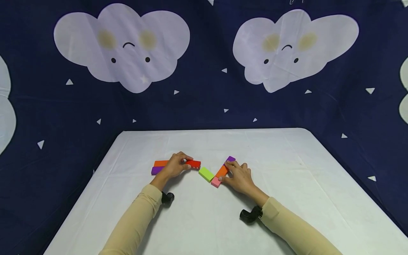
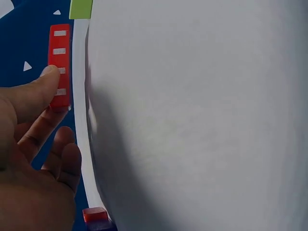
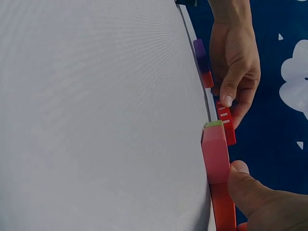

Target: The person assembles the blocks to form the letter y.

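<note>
My left hand (image 1: 173,165) pinches a long red block (image 2: 59,43) between thumb and fingers. White rectangles run along the block's side, and in the left wrist view it appears raised off the tabletop. Just right of it lies a lime green block (image 1: 206,174), set at a slant. My right hand (image 1: 240,177) holds an orange block (image 1: 221,171), its thumb (image 3: 243,178) near where that block meets a pink block (image 1: 215,182). A purple block (image 1: 231,158) continues the line at the far end. Green and pink meet at a corner.
Another orange block (image 1: 160,163) and a purple block (image 1: 157,170) lie side by side left of the left hand, partly behind it. A white-covered table (image 1: 204,219) carries everything. Behind it hangs a dark blue cloth (image 1: 204,102) with white clouds.
</note>
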Tool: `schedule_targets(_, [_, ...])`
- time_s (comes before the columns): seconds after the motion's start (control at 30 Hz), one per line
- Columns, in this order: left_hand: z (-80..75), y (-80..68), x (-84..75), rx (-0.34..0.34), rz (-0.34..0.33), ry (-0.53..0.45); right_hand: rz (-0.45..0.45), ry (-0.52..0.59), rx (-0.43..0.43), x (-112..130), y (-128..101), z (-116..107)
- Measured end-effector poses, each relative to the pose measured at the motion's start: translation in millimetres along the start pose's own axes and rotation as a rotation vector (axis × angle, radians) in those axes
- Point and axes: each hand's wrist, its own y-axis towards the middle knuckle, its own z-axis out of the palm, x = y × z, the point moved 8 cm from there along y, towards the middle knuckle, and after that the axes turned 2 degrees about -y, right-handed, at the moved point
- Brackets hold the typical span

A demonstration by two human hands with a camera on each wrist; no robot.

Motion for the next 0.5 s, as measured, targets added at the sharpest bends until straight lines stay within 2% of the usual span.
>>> schedule_targets(0.1, [1.8,0.8,0.1,0.004,0.003,0.018,0.001,-0.001,-0.001,-0.2,0.1,0.5])
schedule_targets(0.33, [7.3,1.6,5.2,0.03,-0.051,0.034,-0.002,-0.002,-0.002,0.3,-0.3,0.7])
schedule_targets(0.5, [7.8,1.4,6.3,0.037,-0.035,0.035,0.002,0.0,0.001,-0.5,0.0,1.1])
